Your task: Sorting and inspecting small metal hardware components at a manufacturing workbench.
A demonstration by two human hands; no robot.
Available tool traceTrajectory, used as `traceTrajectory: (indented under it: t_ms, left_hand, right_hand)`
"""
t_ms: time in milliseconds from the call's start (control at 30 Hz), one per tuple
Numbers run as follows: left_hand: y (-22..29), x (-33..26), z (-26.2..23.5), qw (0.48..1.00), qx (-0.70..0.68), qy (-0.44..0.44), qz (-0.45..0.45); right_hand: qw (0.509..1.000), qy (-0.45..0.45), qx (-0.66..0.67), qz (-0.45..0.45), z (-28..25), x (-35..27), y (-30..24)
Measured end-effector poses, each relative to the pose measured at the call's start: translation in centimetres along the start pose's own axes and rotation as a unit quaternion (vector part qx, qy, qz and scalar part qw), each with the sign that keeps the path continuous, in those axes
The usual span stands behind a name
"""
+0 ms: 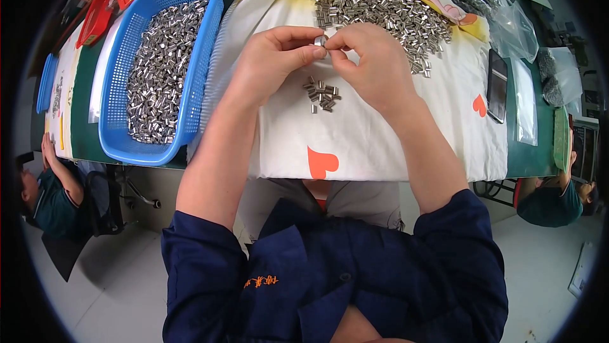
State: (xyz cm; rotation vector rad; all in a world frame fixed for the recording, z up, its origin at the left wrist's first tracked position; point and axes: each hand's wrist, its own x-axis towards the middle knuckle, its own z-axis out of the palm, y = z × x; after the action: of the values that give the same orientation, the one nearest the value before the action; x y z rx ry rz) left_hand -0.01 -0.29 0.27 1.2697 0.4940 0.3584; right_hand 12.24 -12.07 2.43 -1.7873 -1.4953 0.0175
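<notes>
Over the white cloth [285, 143], both my hands meet in front of a big pile of short metal cylinders [361, 0]. My left hand [269, 57] is closed, pinching a shiny, ring-like metal piece [320, 41] between thumb and fingers. The fingertips of my right hand [375, 64] are pressed together at the right side of that piece. What they grip, if anything, is too small to make out. Just below my hands lies a small loose group of metal cylinders [323, 94] on the cloth.
At the left, a blue plastic basket [111, 102] holds many more cylinders, with red bins [95, 19] behind it. A phone [497, 86] and clear plastic bags [512, 31] lie at the right. One person [54, 191] sits far left, another [552, 200] far right.
</notes>
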Motion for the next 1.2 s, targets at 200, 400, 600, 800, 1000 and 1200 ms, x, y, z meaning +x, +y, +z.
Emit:
traceTrajectory:
  t_ms: [200, 400, 600, 800, 1000, 1200]
  left_hand:
    - [0.2, -0.2, -0.3, 1.000, 0.001, -0.010, 0.006]
    - [0.1, -0.1, -0.5, 1.000, -0.010, -0.015, 0.008]
    - [0.1, -0.1, -0.5, 1.000, -0.009, -0.012, 0.013]
    - [-0.1, -0.1, -0.3, 1.000, 0.014, -0.013, 0.006]
    - [-0.1, -0.1, -0.6, 0.999, -0.033, -0.018, -0.004]
    - [0.3, -0.2, -0.6, 0.998, -0.062, -0.023, 0.001]
  right_hand:
    - [0.993, -0.024, 0.093, 0.074, -0.2, 0.1, -0.4]
    - [0.992, -0.033, 0.100, 0.072, -0.6, 0.2, -0.6]
    - [0.990, -0.015, 0.120, 0.073, -0.5, 0.1, -0.6]
    - [1.000, 0.006, -0.004, -0.012, 0.3, -0.1, 0.0]
    - [0.986, -0.032, 0.131, 0.100, -0.8, 0.1, -0.6]
    - [0.984, -0.024, 0.143, 0.101, -1.4, 0.3, -0.4]
